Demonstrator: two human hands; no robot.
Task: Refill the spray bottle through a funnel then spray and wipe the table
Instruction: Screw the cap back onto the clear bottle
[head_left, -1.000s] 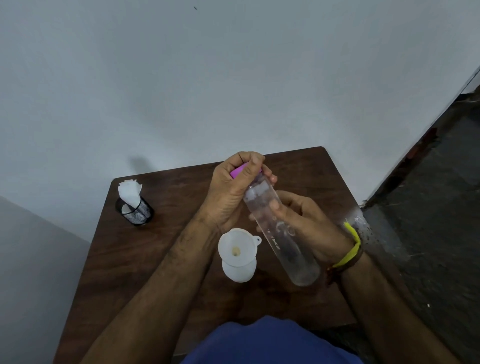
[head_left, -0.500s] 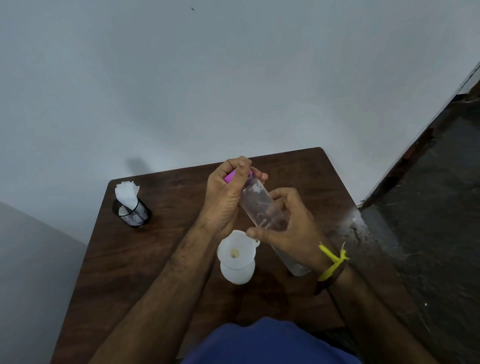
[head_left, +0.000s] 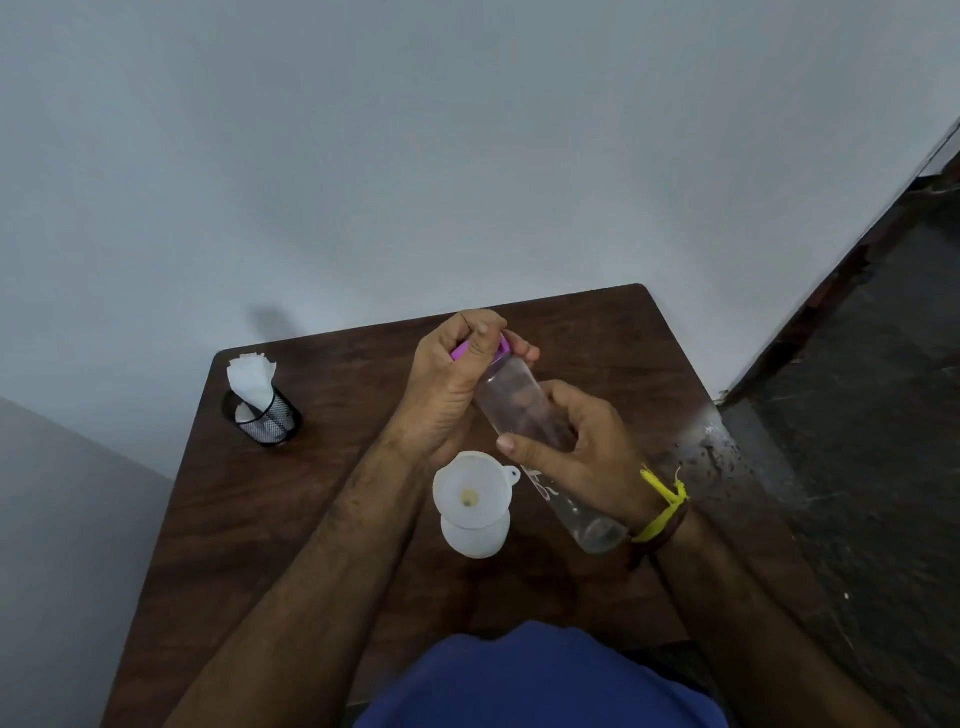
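- Your left hand (head_left: 457, 379) curls its fingers and thumb around the purple cap (head_left: 500, 347) of the clear bottle (head_left: 524, 415), and your right hand (head_left: 576, 452) wraps the bottle's middle, thumb across the front.
- The bottle tilts in the air over the table (head_left: 332, 467), cap end toward 11 o'clock, base toward 5 o'clock near your right wrist.
- The white funnel (head_left: 471, 491) sits in the mouth of a white container (head_left: 475, 538), likely the spray bottle, just at 7 o'clock from your right hand, close below the clear bottle.
- The step appears to be unscrewing the cap: hold the body still with your right hand and let only the left twist.
- Keep the cap end higher than the base so nothing spills as the cap loosens; how much liquid is inside is hard to tell.
- Mind your left wrist near the funnel, since a nudge could tip it.
- Tissues in the black mesh holder (head_left: 265, 415) wait at 9 o'clock, well apart.
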